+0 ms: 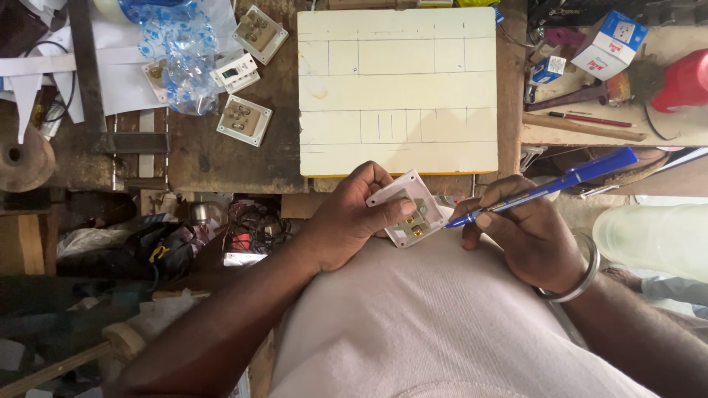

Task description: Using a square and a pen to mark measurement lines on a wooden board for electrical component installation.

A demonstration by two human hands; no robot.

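Two hands at work below the marked cream board (398, 88) on the desk. Left hand (346, 221): grip closed round a white socket plate (410, 210), back upward. Right hand (527, 236): grip closed on a blue screwdriver (546, 188), tip at the plate's brass terminals. Step judged: terminal work; next calls for steady tip seating.

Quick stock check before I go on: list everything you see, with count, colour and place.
Board: 1, cream with pencilled lines, bench centre.
Socket plates: 3 loose, cream, bench left of board.
Plastic wrap: 1, clear and blue, top left.
Small boxes: 2, white and blue, top right.
Red pencil: 1, right shelf.
Red container: 1, far right.
Held socket plate: 1, white, back side up, in left hand.
Screwdriver: 1, blue, in right hand.
Bangle: 1, silver, right wrist.
Left hand: grips plate.
Right hand: grips screwdriver.
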